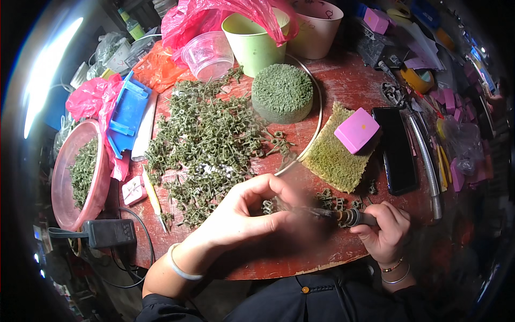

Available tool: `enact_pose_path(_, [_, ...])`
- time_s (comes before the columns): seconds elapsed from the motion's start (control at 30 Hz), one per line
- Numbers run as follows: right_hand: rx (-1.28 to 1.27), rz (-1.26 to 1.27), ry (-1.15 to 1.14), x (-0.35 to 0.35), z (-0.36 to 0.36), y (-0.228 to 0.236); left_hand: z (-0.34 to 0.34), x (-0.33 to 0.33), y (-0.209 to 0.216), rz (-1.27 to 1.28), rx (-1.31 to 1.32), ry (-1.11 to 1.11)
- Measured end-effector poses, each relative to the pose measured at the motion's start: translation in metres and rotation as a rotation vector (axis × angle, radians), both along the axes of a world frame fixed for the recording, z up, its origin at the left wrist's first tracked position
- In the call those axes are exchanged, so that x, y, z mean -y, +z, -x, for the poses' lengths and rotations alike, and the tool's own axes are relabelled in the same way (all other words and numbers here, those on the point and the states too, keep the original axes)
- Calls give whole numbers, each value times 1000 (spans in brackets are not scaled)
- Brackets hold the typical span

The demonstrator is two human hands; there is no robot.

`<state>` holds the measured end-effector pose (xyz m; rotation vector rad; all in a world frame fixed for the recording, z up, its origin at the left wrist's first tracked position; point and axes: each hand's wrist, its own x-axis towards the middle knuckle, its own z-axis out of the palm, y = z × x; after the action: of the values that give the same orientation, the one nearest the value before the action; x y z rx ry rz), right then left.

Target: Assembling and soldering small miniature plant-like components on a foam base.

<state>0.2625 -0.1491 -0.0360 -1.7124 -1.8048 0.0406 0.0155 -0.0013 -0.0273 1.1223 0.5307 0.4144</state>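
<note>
My right hand (pixel 386 225) grips a pen-like tool (pixel 351 217) with a grey handle and a ringed collar. Its thin tip points left and blurs near my left fingertips. My left hand (pixel 252 212) curves its thumb and forefinger toward each other in a loose pinch at that tip; whatever lies between them is too blurred to name. Beyond my left hand spreads a heap of small dark-green angular pieces (pixel 214 126). Several similar loose pieces (pixel 330 200) lie by the tool. A green mat (pixel 335 155) carries a pink block (pixel 357 131) to the right.
A green textured cylinder (pixel 282 94), a lime tub (pixel 252 40) and a clear cup (pixel 209 56) stand at the back. On the left are a pink bowl (pixel 88 214) of green pieces, a blue tray (pixel 129 112) and a yellow knife (pixel 154 198). A phone (pixel 395 153) lies right.
</note>
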Motion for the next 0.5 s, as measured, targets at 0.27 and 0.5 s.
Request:
enact_pose_path(0.27, [-1,23,2,3,-1,0,0,-1,1,1,-1,16])
enact_pose_path(0.5, [-34,10,-10,3,-1,0,0,0,1,20,-6,18])
